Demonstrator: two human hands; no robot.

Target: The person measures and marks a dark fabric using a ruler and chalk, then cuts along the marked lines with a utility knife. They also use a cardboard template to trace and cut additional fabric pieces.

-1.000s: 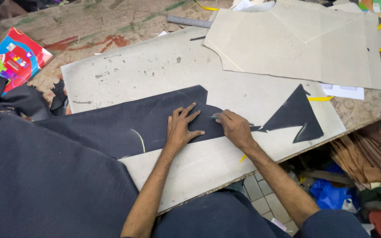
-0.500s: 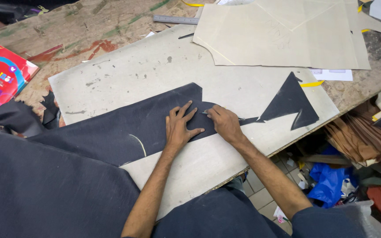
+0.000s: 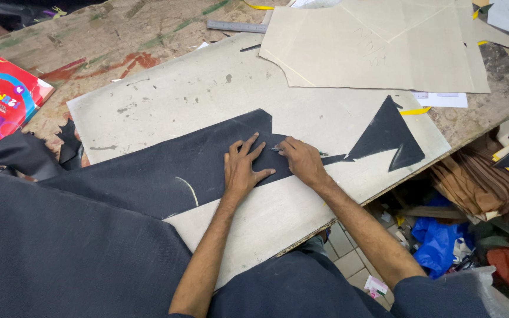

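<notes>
My left hand [image 3: 244, 168] lies flat with fingers spread on a strip of dark fabric [image 3: 166, 171] that rests on a pale board [image 3: 195, 94]. Right beside it, my right hand [image 3: 300, 160] is closed around a thin tool [image 3: 278, 149] whose tip touches the fabric near its right end. A narrow tail of the fabric runs right to a dark triangular cut piece [image 3: 387, 136]. A curved chalk line [image 3: 191, 189] shows on the fabric below my left hand.
Large beige paper patterns [image 3: 384, 47] lie at the back right, with a metal ruler [image 3: 237, 26] beside them. A colourful packet [image 3: 4, 97] sits at the left. Bags and scraps [image 3: 460, 235] pile up under the table's right edge.
The view has shifted a little; both hands stay on the same spot of the fabric, the right hand still working the tool at the fabric's edge.
</notes>
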